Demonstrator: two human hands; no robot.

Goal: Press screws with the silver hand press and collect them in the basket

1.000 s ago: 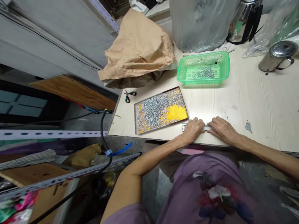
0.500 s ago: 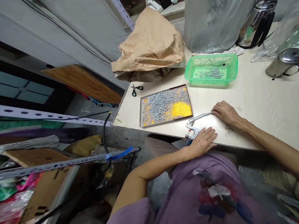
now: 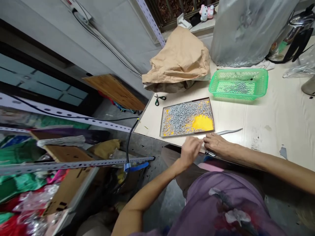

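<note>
A metal hand tool with a long silver lever (image 3: 231,131) lies at the table's front edge, its working end mostly hidden behind my hands. My right hand (image 3: 218,145) is over that end with its fingertips pinched together; whatever is between them is too small to make out. Close by on the left is my left hand (image 3: 190,151), slightly blurred, its fingers curled and pressed together towards the right fingertips. What it holds cannot be seen. Just beyond the hands sits a shallow tray (image 3: 162,123) of small silver metal pins (image 3: 180,114) on a yellow bottom.
A green plastic basket (image 3: 238,97) with some pins stands behind the tray. Small scissors (image 3: 158,99) lie left of it. Further back are a brown paper bag (image 3: 182,57), a large plastic bag (image 3: 246,36) and a metal kettle (image 3: 291,39). A shelf rail (image 3: 73,166) runs at left.
My right hand has left the lever's end and moved to the tool's working end. My left hand has lifted from the tool's body and closed its fingers. The view has shifted left.
</note>
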